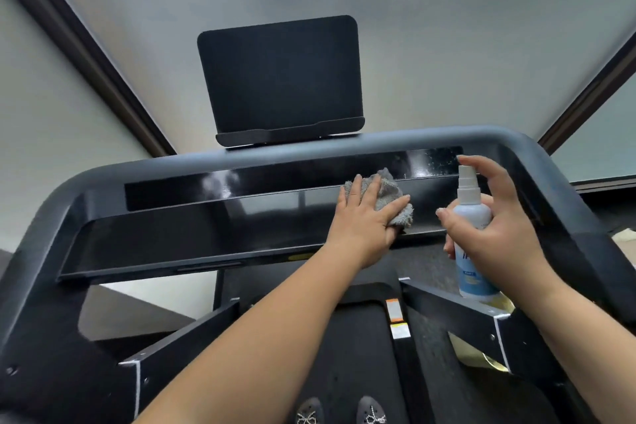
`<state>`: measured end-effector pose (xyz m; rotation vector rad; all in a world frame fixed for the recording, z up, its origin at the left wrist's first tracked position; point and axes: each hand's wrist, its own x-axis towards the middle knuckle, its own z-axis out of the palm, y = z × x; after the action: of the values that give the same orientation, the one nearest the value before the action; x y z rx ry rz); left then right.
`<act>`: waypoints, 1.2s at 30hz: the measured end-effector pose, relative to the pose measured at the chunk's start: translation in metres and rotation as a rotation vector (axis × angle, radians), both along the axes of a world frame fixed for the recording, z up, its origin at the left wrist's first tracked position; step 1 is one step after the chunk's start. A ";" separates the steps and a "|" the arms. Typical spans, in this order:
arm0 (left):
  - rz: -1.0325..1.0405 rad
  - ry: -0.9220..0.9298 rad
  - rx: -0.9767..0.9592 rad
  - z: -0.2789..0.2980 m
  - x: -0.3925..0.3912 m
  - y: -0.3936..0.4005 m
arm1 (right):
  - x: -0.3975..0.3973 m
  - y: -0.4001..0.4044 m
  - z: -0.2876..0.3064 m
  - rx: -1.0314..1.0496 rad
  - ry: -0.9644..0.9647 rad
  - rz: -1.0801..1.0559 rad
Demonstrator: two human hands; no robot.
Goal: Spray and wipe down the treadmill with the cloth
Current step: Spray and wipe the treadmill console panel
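Cloth (389, 194), grey, pressed flat under left hand (364, 217) on glossy black treadmill console (206, 227). Spray bottle (473, 234) gripped upright in right hand (506, 227), forefinger over nozzle, just right of cloth. Droplets speckling console's right end. Dark screen (278, 76) above; frosted window panels (447, 45) behind; 2 shoes (340, 411) below on belt.

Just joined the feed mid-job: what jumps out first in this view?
Two bare forearms reach in from below: the left hand presses a grey cloth flat on the glossy black console panel at centre, while the right hand holds a white spray bottle upright just right of it. Above the console stands a dark, blank screen.
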<state>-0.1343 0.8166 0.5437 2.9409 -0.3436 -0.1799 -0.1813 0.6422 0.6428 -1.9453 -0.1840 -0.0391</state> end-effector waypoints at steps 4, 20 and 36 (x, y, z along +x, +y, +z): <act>0.108 0.012 0.015 -0.001 -0.022 0.050 | 0.000 0.034 0.000 0.021 0.012 0.062; 0.524 -0.009 0.052 -0.002 -0.101 0.252 | -0.004 0.129 -0.006 0.011 0.071 0.222; 0.972 -0.017 0.046 -0.003 -0.116 0.305 | 0.002 0.129 -0.008 0.034 0.070 0.187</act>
<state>-0.2500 1.1211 0.5403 2.7752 1.0751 -0.0203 -0.1792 0.7715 0.6353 -1.8850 -0.3163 0.1481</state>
